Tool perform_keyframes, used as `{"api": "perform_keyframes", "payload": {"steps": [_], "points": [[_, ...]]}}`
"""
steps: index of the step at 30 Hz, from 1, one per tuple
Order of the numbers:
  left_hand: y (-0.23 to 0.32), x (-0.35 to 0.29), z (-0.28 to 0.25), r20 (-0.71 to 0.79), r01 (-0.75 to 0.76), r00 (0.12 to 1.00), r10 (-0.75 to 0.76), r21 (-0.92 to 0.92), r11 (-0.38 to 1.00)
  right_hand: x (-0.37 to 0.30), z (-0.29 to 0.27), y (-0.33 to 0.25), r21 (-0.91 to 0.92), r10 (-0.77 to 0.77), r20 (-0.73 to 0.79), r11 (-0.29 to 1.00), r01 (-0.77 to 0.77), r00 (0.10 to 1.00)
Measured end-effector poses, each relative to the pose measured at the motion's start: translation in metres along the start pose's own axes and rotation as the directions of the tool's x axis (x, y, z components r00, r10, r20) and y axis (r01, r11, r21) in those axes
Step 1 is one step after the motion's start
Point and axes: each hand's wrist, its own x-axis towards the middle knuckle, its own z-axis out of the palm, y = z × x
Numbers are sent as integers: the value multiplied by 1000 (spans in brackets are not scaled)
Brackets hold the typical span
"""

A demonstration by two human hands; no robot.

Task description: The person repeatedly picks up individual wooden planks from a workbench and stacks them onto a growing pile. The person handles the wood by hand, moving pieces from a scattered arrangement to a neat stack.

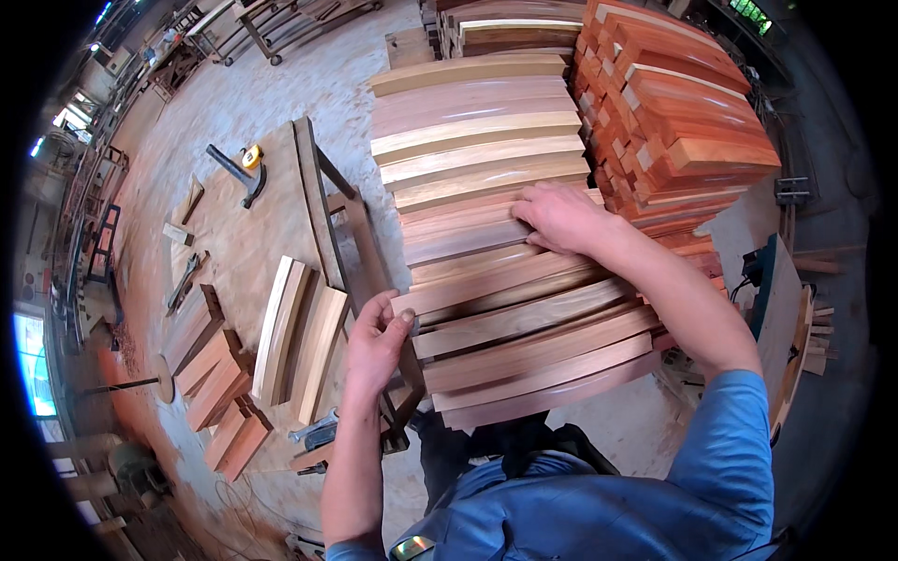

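Note:
In front of me lies a long stack of slightly curved wooden slats (482, 150), laid side by side in pale yellow, pinkish and brown tones. My left hand (372, 351) pinches the left end of a pinkish-brown slat (486, 283), which sits raised and slightly slanted over its neighbours. Farther along the stack, my right hand (566, 220) reaches across from the right. Its bent fingers and thumb are closed over a reddish slat (458, 227); the fingertips are partly hidden between the pieces.
Left of the stack, a worktable (281, 201) bears a hammer (241, 178), a yellow tape measure (251, 156), pliers (187, 280), several pale slats (281, 327) and reddish blocks (220, 374). A tall pile of orange-red timber (683, 103) stands at the far right.

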Motion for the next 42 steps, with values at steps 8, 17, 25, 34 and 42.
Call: {"api": "perform_keyframes", "payload": {"steps": [8, 17, 25, 34, 42], "points": [[2, 0, -1, 18, 17, 1000, -17, -18, 1000, -4, 0, -2, 56, 31, 56, 998, -34, 998], [1, -1, -4, 50, 8, 999, -4, -66, 998, 4, -23, -19, 53, 73, 275, 994, -91, 959], [7, -3, -2, 55, 31, 998, -31, 8, 999, 1, -6, -3, 45, 21, 195, 999, -30, 981], [4, -2, -2, 53, 32, 998, -28, -89, 995, 10, 7, 7, 187, 83, -67, 980, -70, 994], [5, -2, -2, 69, 35, 997, -28, -99, 994, 23, 21, 21, 297, -28, -60, 954, 45, 998]]}}
